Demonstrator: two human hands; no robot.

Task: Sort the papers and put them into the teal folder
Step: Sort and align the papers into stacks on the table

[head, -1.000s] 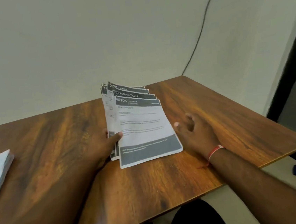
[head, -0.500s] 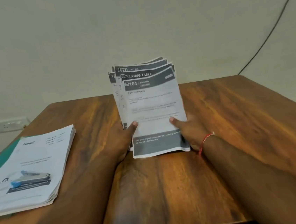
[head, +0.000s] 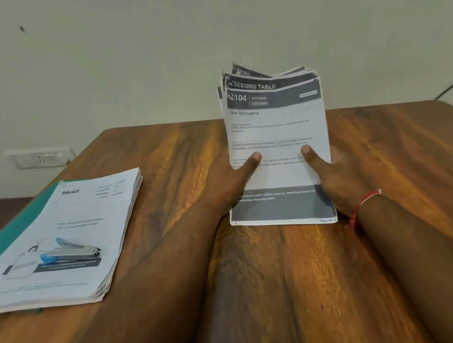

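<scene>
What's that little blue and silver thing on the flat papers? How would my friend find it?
On the brown wooden table, look left to the flat stack of white printed papers lying on a teal folder. Near its front lies a small blue-and-silver stapler, the only thing there that isn't paper.

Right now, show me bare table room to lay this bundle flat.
Widest: bare table right of the right hand, out to its edge. Narrower: the strip between the left hand and the flat pile. Crowded: the left, where that pile, with a stapler on top, lies on the teal folder; both hands hold the bundle centre.
</scene>
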